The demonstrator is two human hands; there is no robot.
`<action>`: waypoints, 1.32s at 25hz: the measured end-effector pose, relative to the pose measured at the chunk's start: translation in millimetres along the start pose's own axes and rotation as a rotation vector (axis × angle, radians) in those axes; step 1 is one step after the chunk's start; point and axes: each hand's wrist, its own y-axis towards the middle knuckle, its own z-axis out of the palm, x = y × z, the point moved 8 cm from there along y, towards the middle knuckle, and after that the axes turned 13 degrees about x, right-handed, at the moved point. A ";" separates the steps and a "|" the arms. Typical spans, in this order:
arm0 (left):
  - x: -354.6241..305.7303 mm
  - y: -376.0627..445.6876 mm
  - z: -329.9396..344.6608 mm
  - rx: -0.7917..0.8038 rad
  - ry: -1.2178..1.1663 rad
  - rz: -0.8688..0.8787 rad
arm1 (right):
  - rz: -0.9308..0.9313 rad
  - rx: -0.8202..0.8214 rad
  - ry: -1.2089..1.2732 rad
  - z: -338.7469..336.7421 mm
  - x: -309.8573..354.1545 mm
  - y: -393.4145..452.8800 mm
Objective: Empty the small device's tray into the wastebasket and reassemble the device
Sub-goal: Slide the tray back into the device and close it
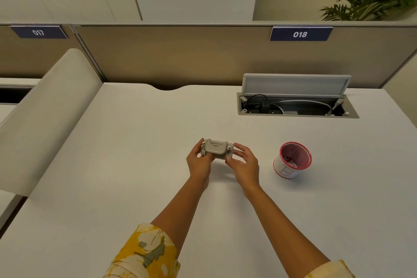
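A small grey device (217,148) is held just above the middle of the white desk (140,165). My left hand (199,160) grips its left end and my right hand (242,161) grips its right end and front edge. I cannot tell whether its tray is seated in the body. To the right, apart from my hands, stands a small round wastebasket (292,160) with a red rim and white side, marked with a letter B. Small bits lie at its bottom.
An open cable hatch (295,106) with its lid up and wires inside sits at the back right of the desk. A beige partition (180,56) with labels 017 and 018 runs along the back. A curved divider (45,115) stands at the left.
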 end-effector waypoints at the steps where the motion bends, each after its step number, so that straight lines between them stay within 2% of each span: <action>1: 1.2 4.6 -4.2 -0.002 0.005 -0.009 | -0.003 0.004 -0.020 2.7 1.4 6.1; 7: 1.9 45.3 -30.1 -0.035 0.064 -0.077 | 0.012 0.032 -0.084 26.4 -5.2 57.9; 11: -3.2 73.2 -36.1 0.023 0.279 -0.068 | 0.021 0.020 -0.143 37.2 -11.6 91.9; 15: -4.4 107.1 -28.2 0.167 0.522 -0.036 | 0.024 0.050 -0.196 45.6 -12.9 124.5; 21: -0.6 152.7 -2.8 0.274 0.746 -0.056 | 0.051 0.130 -0.463 46.4 -19.0 164.6; 27: 4.4 189.8 3.2 0.289 0.907 -0.099 | 0.027 0.206 -0.580 38.4 -13.8 191.1; 33: 9.7 193.3 5.6 0.301 1.105 -0.029 | -0.016 0.217 -0.743 43.3 -10.7 187.3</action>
